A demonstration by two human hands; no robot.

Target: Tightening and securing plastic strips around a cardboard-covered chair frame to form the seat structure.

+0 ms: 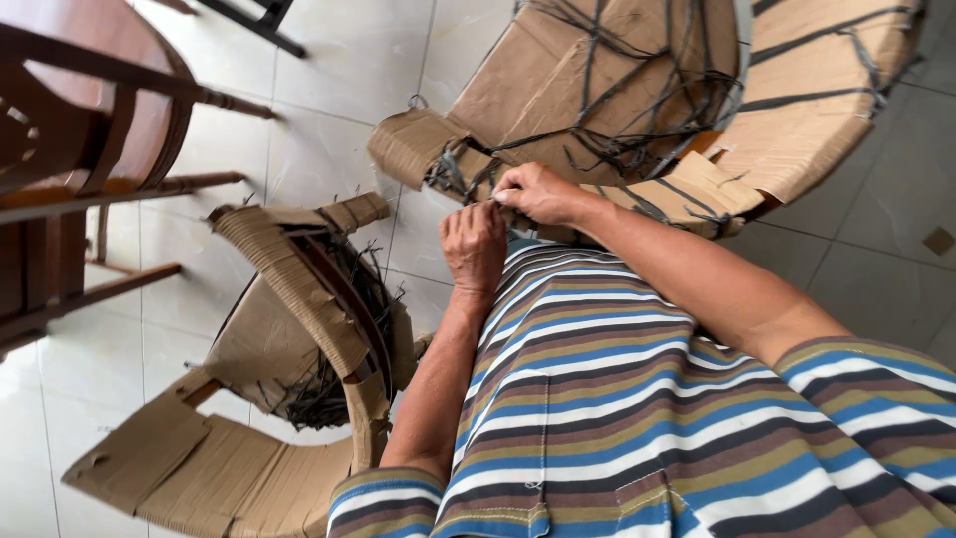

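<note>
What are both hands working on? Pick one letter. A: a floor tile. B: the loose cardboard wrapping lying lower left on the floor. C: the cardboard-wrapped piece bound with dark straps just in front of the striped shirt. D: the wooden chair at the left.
C: the left hand and right hand meet at the edge of the cardboard-wrapped piece, at its dark straps, apart from the wooden chair.

Cardboard-wrapped pieces around the hands

Both hands (503, 214) meet at the edge of the big cardboard-wrapped piece (637, 90); a second wrapped piece (289, 329) lies on the floor (329, 120) left of them, the wooden chair (90, 149) farther left.
</note>
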